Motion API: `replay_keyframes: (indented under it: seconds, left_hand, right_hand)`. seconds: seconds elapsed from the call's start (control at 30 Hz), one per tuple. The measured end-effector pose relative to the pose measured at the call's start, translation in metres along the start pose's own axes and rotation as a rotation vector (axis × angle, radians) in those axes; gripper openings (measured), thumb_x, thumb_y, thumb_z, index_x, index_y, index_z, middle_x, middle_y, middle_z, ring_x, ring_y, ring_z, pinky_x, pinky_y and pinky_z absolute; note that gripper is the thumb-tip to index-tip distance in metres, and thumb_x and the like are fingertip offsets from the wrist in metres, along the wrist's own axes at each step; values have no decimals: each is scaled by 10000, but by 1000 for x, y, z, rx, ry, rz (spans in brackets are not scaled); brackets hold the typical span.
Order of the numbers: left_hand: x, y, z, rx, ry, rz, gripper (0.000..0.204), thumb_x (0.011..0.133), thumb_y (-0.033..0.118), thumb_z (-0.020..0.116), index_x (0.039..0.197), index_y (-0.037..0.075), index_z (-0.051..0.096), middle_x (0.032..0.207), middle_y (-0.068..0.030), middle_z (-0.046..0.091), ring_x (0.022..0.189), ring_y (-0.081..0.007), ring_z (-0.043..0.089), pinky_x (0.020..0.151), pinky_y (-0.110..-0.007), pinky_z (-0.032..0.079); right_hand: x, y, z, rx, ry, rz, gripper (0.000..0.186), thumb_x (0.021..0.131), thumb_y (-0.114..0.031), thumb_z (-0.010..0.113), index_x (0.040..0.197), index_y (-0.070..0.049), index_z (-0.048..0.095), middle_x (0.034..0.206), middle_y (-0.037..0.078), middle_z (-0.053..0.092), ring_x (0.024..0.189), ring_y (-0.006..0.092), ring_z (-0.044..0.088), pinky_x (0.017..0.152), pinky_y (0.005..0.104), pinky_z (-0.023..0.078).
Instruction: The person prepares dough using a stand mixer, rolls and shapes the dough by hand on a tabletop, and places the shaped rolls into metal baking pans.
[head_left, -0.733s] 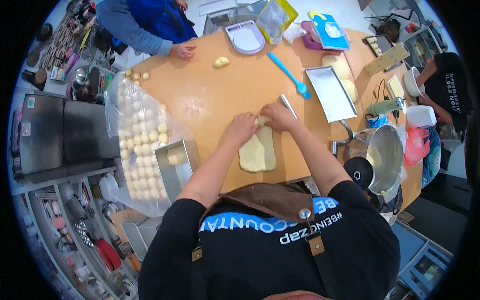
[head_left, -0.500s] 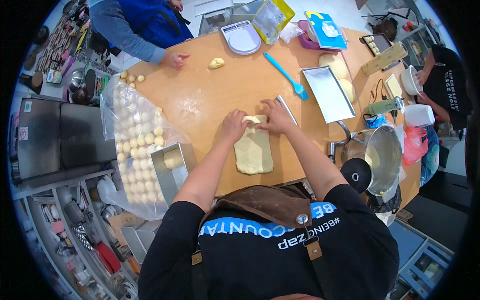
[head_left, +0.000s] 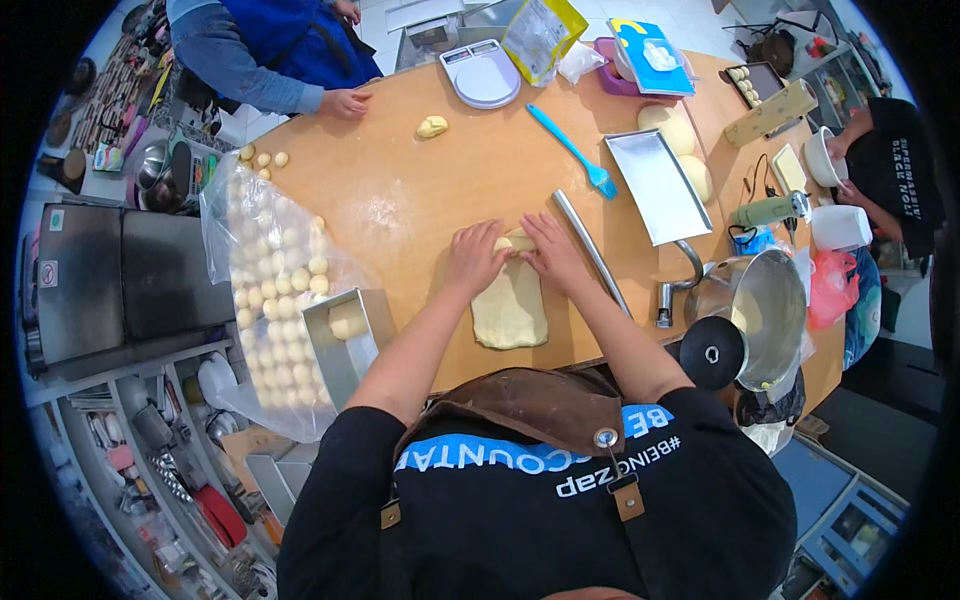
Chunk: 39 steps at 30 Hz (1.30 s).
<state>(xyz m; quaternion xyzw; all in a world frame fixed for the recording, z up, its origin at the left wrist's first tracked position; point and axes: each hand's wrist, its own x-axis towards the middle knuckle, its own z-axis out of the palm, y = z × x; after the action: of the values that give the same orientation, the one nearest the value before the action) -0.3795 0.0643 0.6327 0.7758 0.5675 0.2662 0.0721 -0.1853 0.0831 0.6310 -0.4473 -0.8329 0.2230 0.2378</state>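
Observation:
A flattened sheet of pale dough [head_left: 510,306] lies on the wooden table, its far end curled into a thick roll. My left hand [head_left: 478,256] grips the left end of that roll, fingers bent over it. At the other end my right hand [head_left: 553,252] does the same, thumb against the dough. The near part of the sheet stays flat, with a rounded front edge. Just right of my right hand lies a metal rod [head_left: 590,250]. Farther off are a blue brush [head_left: 574,150] and a small dough lump [head_left: 432,127].
Left, plastic-covered dough balls [head_left: 283,330] surround a metal loaf tin [head_left: 350,340] holding dough. Right are an empty tin [head_left: 657,188], a metal mixing bowl [head_left: 765,315] and large dough balls [head_left: 668,130]. A white scale [head_left: 481,74] stands far off. Two other people stand at the table.
The dough's far end has been rolled a little nearer to me, both hands moving with it. More of the metal rod shows. The co-worker's hand at the far left has drawn back slightly.

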Motion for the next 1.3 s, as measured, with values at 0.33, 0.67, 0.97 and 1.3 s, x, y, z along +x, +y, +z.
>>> replay_keyframes:
  seconds: [0.33,0.67,0.97,1.3]
  left_hand:
    - [-3,9,-3,-155,-207,-19,415,781,246,677,1147,95,550,1135,-84,581,1072,-276,526,936,-426,379]
    - [-3,12,8,30,-269,-176,384,818,276,604,1160,109,549,1114,-66,596,1073,-241,540,916,-416,369]
    - [2,13,7,-58,-375,-23,390,829,273,601,1178,115,531,1105,-62,592,1070,-238,538,916,-418,359]
    - [1,17,27,-51,-163,-279,219,817,229,564,1015,162,629,969,-9,634,995,-230,566,867,-422,342]
  right_hand:
    - [1,-16,-9,-163,94,50,456,741,-241,724,1128,-45,581,1237,125,531,1144,309,477,967,391,393]
    - [-8,-30,-17,-49,97,-83,562,748,-52,676,1273,-49,475,1239,178,526,1135,347,496,957,405,419]
    - [-11,0,8,151,-90,16,522,802,-46,611,1291,-19,433,1223,164,537,1135,383,473,1008,414,365]
    - [-19,-19,33,235,115,434,435,790,-100,651,1201,-33,525,1082,157,575,1002,324,553,858,391,455]
